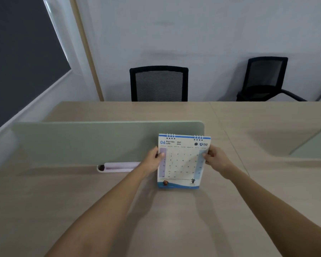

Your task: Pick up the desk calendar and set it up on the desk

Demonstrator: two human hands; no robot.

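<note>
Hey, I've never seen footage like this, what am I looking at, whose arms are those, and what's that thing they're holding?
This is one picture from a wide-angle camera worn on a person's head, looking forward and down, so the two bare arms reaching in from the bottom belong to the wearer. There is no robot here. The left hand and right hand grip the side edges of a spiral-bound desk calendar showing June, held upright with its bottom edge at or just above the light wooden desk. Behind it stands a pale green divider panel, with a white cable tray at its foot. Across the desk are two black mesh office chairs against a white wall.
</note>
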